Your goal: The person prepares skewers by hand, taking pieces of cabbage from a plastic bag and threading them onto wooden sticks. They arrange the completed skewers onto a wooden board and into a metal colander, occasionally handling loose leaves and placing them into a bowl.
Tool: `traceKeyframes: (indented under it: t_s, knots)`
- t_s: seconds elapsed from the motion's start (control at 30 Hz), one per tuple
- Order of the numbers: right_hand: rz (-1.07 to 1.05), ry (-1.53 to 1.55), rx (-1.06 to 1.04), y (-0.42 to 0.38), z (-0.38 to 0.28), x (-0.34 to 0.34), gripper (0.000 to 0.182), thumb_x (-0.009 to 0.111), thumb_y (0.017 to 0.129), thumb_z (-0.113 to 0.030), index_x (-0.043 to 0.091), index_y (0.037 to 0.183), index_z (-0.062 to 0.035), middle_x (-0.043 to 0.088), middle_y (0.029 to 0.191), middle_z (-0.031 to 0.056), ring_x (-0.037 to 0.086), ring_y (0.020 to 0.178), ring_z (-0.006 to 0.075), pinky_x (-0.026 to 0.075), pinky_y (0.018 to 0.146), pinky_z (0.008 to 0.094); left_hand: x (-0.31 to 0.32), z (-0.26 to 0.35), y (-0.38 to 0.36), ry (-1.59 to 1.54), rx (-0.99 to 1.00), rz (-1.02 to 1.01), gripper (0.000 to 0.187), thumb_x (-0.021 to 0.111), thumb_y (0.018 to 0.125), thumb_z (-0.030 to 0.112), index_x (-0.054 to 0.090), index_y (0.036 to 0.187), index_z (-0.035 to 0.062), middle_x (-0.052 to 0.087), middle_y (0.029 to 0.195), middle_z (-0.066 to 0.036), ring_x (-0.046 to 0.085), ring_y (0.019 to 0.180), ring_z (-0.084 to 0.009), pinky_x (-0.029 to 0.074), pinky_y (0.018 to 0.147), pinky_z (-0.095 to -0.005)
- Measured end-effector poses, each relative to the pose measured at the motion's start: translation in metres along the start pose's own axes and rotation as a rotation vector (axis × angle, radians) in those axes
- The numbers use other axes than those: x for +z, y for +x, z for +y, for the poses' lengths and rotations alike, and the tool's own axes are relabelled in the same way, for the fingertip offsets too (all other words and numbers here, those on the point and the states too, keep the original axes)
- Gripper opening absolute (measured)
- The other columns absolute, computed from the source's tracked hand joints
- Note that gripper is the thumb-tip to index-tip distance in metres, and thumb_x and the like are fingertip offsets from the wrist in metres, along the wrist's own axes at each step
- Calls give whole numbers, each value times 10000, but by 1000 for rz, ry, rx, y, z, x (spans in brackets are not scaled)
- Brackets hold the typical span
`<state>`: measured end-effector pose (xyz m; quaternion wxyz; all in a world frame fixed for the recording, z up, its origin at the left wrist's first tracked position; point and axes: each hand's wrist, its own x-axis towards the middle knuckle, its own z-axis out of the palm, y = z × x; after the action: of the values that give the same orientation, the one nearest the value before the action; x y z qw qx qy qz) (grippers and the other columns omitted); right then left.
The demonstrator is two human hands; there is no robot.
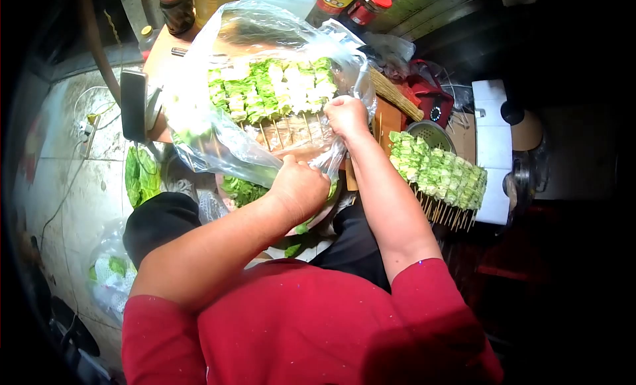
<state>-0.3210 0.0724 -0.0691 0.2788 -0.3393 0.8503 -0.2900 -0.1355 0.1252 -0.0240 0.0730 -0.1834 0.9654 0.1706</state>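
A clear plastic bag (232, 146) lies spread on the table in front of me. Inside it is a row of leafy green skewers (271, 88), their bare sticks pointing toward me. My right hand (346, 116) pinches the bag's edge at the right end of the row. Lower down, my left hand (301, 185) is closed at the near edge of the bag, its fingertips partly hidden. Off to the right sits a second stack of leafy skewers (440, 171), sticks toward me. Below the bag, loose green leaves (242, 191) lie in a basin partly covered by my left arm.
A phone (134, 107) stands upright at the table's left. Bottles (175, 8) and a red-lidded jar (370, 6) line the back. A bundle of sticks (396, 95) and a metal strainer (430, 136) are at right. A leafy head (142, 176) lies at left.
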Motion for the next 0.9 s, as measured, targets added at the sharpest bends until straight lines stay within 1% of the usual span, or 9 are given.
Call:
traceKeyframes:
  t_s: [0.03, 0.07, 0.1, 0.17, 0.3, 0.47, 0.57, 0.63, 0.9]
  knots:
    - [87, -137, -62, 3, 1, 0, 84, 613, 741, -122, 680, 759, -76, 674, 754, 130, 657, 701, 248, 506, 660, 352, -1, 0, 0, -3, -7, 0, 141, 550, 801, 160, 629, 900, 99, 666, 885, -77, 634, 873, -234, 432, 802, -411]
    - [80, -241, -44, 6, 2, -3, 88, 613, 747, -146, 685, 770, -101, 679, 814, 141, 655, 811, 291, 498, 757, 364, -3, 1, 0, -1, -1, 0, 140, 552, 800, 161, 629, 899, 99, 665, 882, -76, 634, 867, -233, 434, 787, -406]
    - [75, -241, -46, 6, 3, -5, 88, 613, 747, -146, 685, 770, -101, 679, 814, 141, 655, 811, 291, 498, 757, 364, -4, 1, 0, 3, 6, 0, 139, 553, 799, 161, 628, 898, 98, 664, 879, -75, 634, 861, -231, 436, 772, -400]
    - [86, -424, -61, 4, 4, -8, 75, 610, 746, -133, 679, 758, -107, 680, 824, 140, 654, 789, 299, 503, 748, 368, -7, 1, -1, 14, 12, -16, 143, 551, 801, 160, 628, 901, 94, 663, 873, -74, 635, 845, -234, 439, 758, -396]
    - [93, -491, -84, 2, 15, -7, 79, 603, 754, -129, 675, 780, -109, 676, 836, 146, 649, 801, 319, 506, 744, 377, -8, 2, -2, -26, 31, -21, 149, 543, 801, 151, 629, 905, 88, 662, 863, -74, 639, 829, -233, 441, 764, -390]
    - [110, -525, -101, 5, 23, -6, 88, 608, 766, -148, 676, 809, -112, 675, 849, 152, 650, 812, 332, 511, 742, 388, -8, 1, 1, -29, 15, -16, 150, 538, 800, 148, 631, 901, 87, 664, 858, -78, 643, 828, -225, 450, 758, -387]
    - [87, -549, -94, 8, 26, -4, 100, 611, 771, -162, 676, 832, -117, 675, 855, 152, 650, 821, 334, 512, 746, 391, -9, 3, 3, -128, 18, -55, 148, 540, 799, 150, 634, 897, 92, 668, 861, -82, 647, 838, -230, 459, 745, -389]
    - [70, -559, -87, 10, 26, -2, 108, 613, 773, -169, 676, 844, -120, 675, 856, 152, 650, 831, 333, 513, 750, 391, -10, 5, 3, -127, 93, -127, 143, 545, 795, 151, 636, 892, 101, 668, 877, -87, 650, 848, -237, 466, 744, -386]
    - [38, -609, -36, 14, 28, 5, 106, 616, 776, -181, 678, 847, -134, 678, 887, 140, 650, 862, 322, 513, 766, 380, -10, 5, 2, -114, 129, -103, 142, 545, 799, 150, 633, 901, 109, 665, 902, -89, 649, 861, -240, 467, 759, -386]
